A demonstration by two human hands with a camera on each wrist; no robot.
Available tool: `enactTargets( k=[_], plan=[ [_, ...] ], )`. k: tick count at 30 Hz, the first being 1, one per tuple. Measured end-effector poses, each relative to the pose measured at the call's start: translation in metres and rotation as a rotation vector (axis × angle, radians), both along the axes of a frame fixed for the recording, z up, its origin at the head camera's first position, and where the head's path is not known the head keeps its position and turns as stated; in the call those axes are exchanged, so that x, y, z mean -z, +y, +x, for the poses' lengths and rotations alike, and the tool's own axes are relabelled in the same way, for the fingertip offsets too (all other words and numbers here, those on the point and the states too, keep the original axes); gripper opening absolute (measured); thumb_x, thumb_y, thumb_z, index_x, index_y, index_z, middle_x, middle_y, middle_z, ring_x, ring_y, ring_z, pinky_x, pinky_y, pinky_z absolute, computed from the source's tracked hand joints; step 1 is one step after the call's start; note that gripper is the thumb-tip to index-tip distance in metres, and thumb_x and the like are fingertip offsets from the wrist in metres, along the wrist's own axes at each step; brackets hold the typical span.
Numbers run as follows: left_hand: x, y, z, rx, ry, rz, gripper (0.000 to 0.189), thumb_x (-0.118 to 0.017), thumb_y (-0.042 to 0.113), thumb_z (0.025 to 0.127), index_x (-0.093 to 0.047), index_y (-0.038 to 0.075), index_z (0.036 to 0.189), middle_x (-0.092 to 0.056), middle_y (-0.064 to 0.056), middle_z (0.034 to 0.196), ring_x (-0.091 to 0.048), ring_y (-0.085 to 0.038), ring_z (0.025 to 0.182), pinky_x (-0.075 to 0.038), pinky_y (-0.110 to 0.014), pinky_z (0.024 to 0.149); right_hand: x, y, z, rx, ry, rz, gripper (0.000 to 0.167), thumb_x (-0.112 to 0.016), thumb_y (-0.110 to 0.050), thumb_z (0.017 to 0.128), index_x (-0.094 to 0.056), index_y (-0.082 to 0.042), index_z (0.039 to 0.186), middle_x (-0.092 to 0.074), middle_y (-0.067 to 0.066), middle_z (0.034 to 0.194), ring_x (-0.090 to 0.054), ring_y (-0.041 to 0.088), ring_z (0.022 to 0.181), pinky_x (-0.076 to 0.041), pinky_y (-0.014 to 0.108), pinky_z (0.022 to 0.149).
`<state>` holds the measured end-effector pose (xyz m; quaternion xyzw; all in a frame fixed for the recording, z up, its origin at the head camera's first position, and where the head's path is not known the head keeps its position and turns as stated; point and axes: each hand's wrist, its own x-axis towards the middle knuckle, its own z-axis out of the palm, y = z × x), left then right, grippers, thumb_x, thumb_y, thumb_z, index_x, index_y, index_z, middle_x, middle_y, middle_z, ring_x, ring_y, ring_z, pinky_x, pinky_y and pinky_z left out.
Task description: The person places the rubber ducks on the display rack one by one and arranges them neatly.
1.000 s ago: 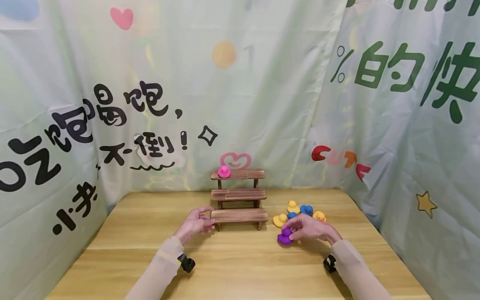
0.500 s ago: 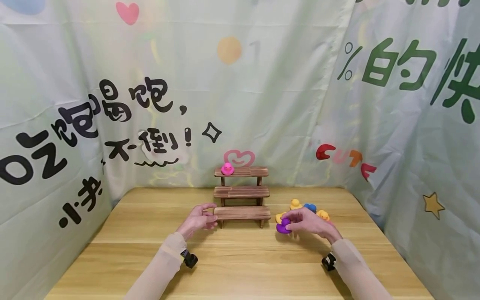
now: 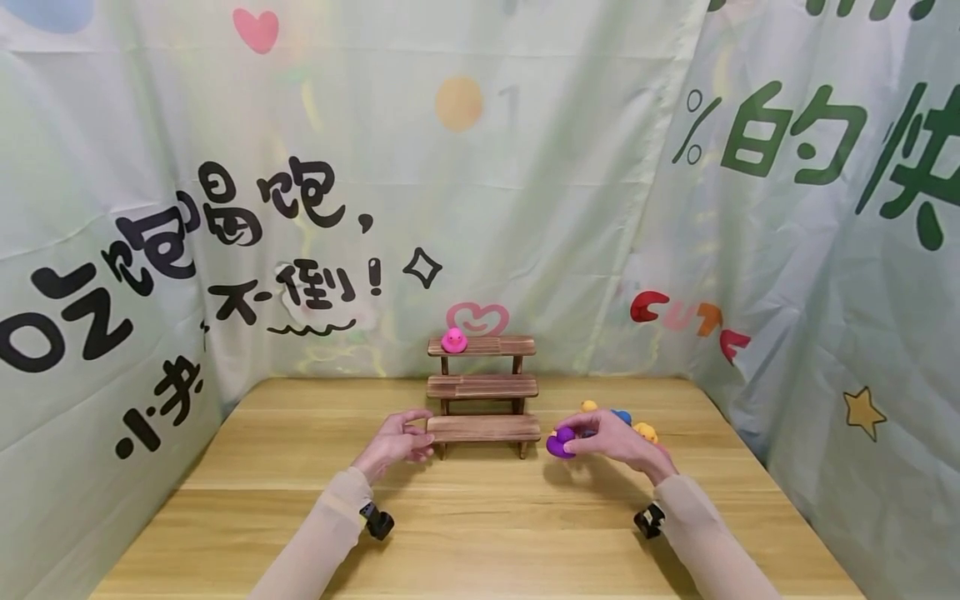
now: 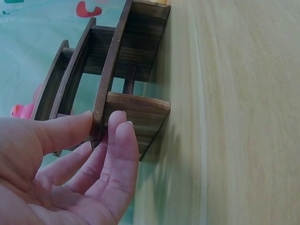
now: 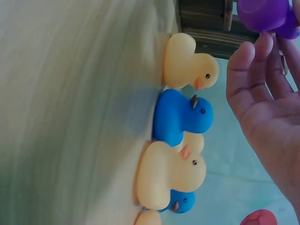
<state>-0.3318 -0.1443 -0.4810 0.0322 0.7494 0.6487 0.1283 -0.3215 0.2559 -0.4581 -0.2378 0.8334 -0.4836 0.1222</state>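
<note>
A three-step wooden display stand (image 3: 483, 428) stands toward the back of the table, with a pink rubber duck (image 3: 454, 341) on the left of its top step. My left hand (image 3: 395, 440) pinches the left end of the lowest step. In the left wrist view the thumb lies on the step's upper face and the fingers reach beneath it. Just right of the stand, my right hand (image 3: 613, 443) holds a purple rubber duck (image 3: 559, 445) by thumb and fingers, raised off the table. The right wrist view shows that purple duck only partly, at its upper right corner.
Several yellow and blue rubber ducks are grouped on the table (image 3: 480, 533) behind my right hand, among them a yellow duck (image 5: 152, 176) and a blue duck (image 5: 168, 117). The hand partly hides them in the head view. A printed curtain (image 3: 555, 208) encloses the back and sides.
My right hand has lifted the purple duck off the table and carried it left toward the stand. The left hand keeps its place at the lowest step. The head view shifted slightly.
</note>
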Motion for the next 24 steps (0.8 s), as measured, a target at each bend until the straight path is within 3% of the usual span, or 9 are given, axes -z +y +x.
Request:
enactTargets(
  k=[5, 9, 16, 24],
  plan=[
    [-0.001, 0.001, 0.001, 0.005, 0.001, 0.007, 0.055, -0.063, -0.003, 0.091, -0.045, 0.002, 0.143, -0.063, -0.017, 0.1, -0.068, -0.021, 0.073, -0.062, -0.038, 0.071, -0.005, -0.005, 0.0, 0.04, -0.005, -0.017, 0.048, -0.075, -0.023, 0.088, -0.062, 0.003, 0.126, -0.066, 0.015, 0.116, -0.059, 0.032, 0.107, -0.055, 0.025, 0.081],
    [-0.001, 0.001, 0.001, 0.013, 0.011, 0.008, 0.055, -0.062, -0.005, 0.091, -0.044, -0.002, 0.143, -0.064, -0.019, 0.098, -0.069, -0.019, 0.073, -0.062, -0.037, 0.073, -0.009, -0.01, 0.0, 0.055, -0.016, -0.044, 0.049, -0.075, -0.023, 0.087, -0.061, 0.004, 0.125, -0.066, 0.013, 0.113, -0.06, 0.029, 0.105, -0.057, 0.032, 0.082],
    [0.0, 0.0, -0.001, 0.026, 0.022, 0.018, 0.055, -0.06, -0.007, 0.091, -0.042, -0.006, 0.143, -0.065, -0.018, 0.093, -0.07, -0.019, 0.074, -0.062, -0.036, 0.075, -0.011, -0.015, -0.002, 0.036, -0.081, -0.15, 0.049, -0.076, -0.018, 0.087, -0.058, 0.007, 0.124, -0.067, 0.013, 0.112, -0.066, 0.017, 0.099, -0.057, 0.052, 0.088],
    [0.0, 0.0, -0.001, 0.035, 0.025, 0.026, 0.055, -0.06, -0.007, 0.091, -0.042, -0.005, 0.143, -0.064, -0.017, 0.093, -0.069, -0.018, 0.073, -0.062, -0.036, 0.074, -0.014, -0.022, -0.006, -0.007, -0.136, -0.254, 0.051, -0.073, -0.011, 0.088, -0.053, 0.012, 0.13, -0.066, 0.019, 0.115, -0.069, 0.019, 0.096, -0.049, 0.065, 0.092]
  ],
)
